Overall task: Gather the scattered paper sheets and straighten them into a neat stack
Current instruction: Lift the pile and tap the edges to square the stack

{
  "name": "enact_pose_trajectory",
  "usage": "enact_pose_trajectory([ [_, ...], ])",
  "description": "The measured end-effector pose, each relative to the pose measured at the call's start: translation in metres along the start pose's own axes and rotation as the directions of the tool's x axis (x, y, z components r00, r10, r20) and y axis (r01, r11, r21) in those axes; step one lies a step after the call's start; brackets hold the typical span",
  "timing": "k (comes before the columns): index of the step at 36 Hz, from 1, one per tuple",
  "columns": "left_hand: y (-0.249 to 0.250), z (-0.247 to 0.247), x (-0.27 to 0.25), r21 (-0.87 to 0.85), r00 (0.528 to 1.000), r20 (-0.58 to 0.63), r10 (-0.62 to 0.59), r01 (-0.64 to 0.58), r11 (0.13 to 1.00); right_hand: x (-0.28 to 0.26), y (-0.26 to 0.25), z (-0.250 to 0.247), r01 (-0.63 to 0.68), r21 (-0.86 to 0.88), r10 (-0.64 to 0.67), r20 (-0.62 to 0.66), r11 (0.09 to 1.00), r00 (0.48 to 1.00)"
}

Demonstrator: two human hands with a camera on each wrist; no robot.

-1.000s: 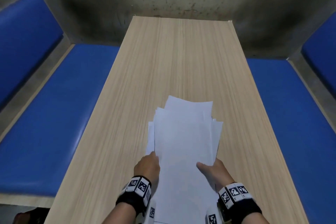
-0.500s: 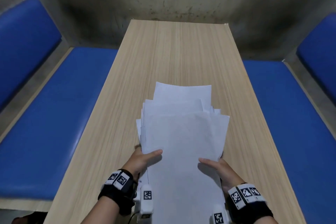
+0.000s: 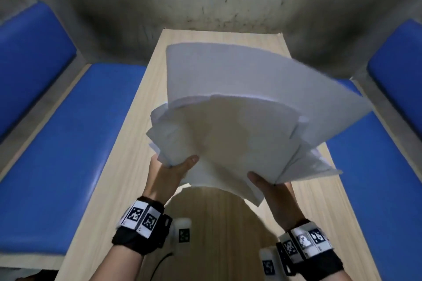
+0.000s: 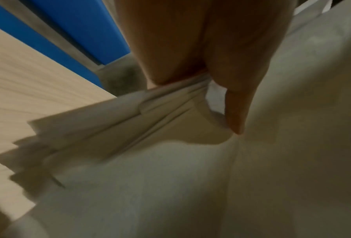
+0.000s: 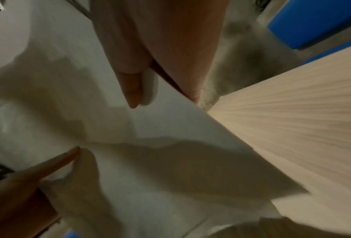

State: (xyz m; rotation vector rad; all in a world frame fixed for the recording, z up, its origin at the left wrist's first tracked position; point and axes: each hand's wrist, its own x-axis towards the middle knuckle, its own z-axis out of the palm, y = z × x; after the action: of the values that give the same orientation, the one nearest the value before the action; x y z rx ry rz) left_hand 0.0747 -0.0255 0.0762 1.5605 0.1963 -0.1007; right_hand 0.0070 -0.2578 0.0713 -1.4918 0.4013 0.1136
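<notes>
Paper sheets (image 3: 239, 102) are up off the table (image 3: 146, 134), held in the air over its near half, no sheet visible left on the wood. I see both hands gripping the near end of the bundle: left hand (image 3: 166, 175) pinches the near-left corner, thumb on top, other fingers under and hidden; right hand (image 3: 274, 191) pinches the near-right edge the same way. The left wrist view shows the sheets bunched into the crook of that thumb (image 4: 237, 99).

Key relation: the bundle's long axis runs away from the hands toward the far end of the table, so the free far ends fan out and sag unsupported. Sheets are staggered, corners stepping out on the left and splaying well out to the right, over the blue bench (image 3: 374, 166).

My read: gathering is done, squaring is not. Next step probably needs the bundle tipped upright and one edge tapped on the wood. Bare tabletop lies right below and ahead. Risk: loose outer sheets on the right slipping off toward the bench. Both hands equally placed; neither is nearer.
</notes>
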Motion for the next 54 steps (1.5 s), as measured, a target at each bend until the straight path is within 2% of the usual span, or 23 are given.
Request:
enact_pose_trajectory([
  [2, -0.005, 0.001, 0.000, -0.033, 0.994, 0.047, -0.099, 0.100, 0.994, -0.001, 0.002, 0.004, 0.005, 0.033, -0.006, 0.030, 0.999, 1.000],
  [4, -0.012, -0.001, 0.000, -0.021, 0.990, 0.046, -0.134, 0.135, 0.991, -0.002, 0.005, 0.006, 0.000, 0.046, -0.002, 0.053, 0.999, 0.999],
  [8, -0.012, -0.005, -0.005, 0.040, 0.995, -0.002, -0.096, 0.096, 0.995, -0.004, 0.006, 0.004, -0.004, 0.036, 0.002, 0.050, 0.999, 0.999],
  [11, -0.007, -0.004, -0.007, 0.056, 0.997, 0.014, -0.076, 0.075, 0.996, -0.004, 0.003, 0.003, 0.013, 0.007, -0.014, 0.035, 1.000, 0.999],
  [17, 0.012, 0.000, -0.012, 0.027, 0.994, -0.016, 0.109, -0.109, 0.994, -0.006, -0.002, 0.003, 0.032, -0.013, -0.032, 0.009, 0.999, 0.999],
  [19, 0.013, -0.001, -0.013, 0.059, 0.991, -0.008, 0.133, -0.133, 0.989, -0.007, -0.003, 0.001, 0.027, -0.022, -0.026, 0.012, 0.999, 1.000],
  [21, 0.009, -0.002, -0.013, 0.066, 0.994, 0.008, 0.106, -0.106, 0.992, -0.005, -0.001, 0.001, 0.012, -0.026, -0.011, 0.043, 1.000, 0.999],
  [25, -0.001, 0.001, -0.015, -0.024, 0.997, 0.058, -0.053, 0.055, 0.998, -0.001, 0.003, 0.005, 0.006, -0.012, -0.006, 0.010, 1.000, 1.000],
  [29, 0.000, 0.000, -0.016, -0.050, 0.991, 0.108, -0.083, 0.089, 0.995, -0.001, 0.004, 0.002, 0.009, -0.054, -0.010, -0.013, 0.998, 1.000],
  [34, 0.002, -0.009, -0.011, -0.042, 0.991, 0.124, -0.042, 0.048, 0.998, -0.002, -0.001, 0.001, 0.015, -0.083, -0.013, 0.024, 0.996, 1.000],
  [38, 0.004, -0.013, -0.007, -0.028, 0.978, 0.207, -0.041, 0.048, 0.998, -0.001, -0.008, -0.001, 0.152, -0.147, -0.157, -0.023, 0.977, 0.987],
  [44, 0.005, -0.018, -0.003, 0.014, 0.986, 0.164, 0.021, -0.023, 1.000, -0.004, -0.017, 0.002, 0.270, -0.121, -0.276, -0.045, 0.955, 0.960],
  [48, 0.010, -0.016, -0.008, -0.012, 0.984, 0.171, 0.051, -0.049, 0.999, -0.004, -0.022, 0.002, 0.259, -0.060, -0.261, -0.030, 0.964, 0.965],
  [51, 0.004, -0.017, -0.004, -0.037, 0.981, 0.195, 0.002, 0.005, 0.999, 0.001, -0.018, 0.001, 0.199, -0.049, -0.200, -0.012, 0.979, 0.980],
  [54, 0.006, -0.009, -0.001, -0.067, 0.988, 0.156, -0.018, 0.029, 0.997, 0.006, -0.012, 0.003, 0.120, -0.034, -0.121, -0.047, 0.992, 0.991],
])
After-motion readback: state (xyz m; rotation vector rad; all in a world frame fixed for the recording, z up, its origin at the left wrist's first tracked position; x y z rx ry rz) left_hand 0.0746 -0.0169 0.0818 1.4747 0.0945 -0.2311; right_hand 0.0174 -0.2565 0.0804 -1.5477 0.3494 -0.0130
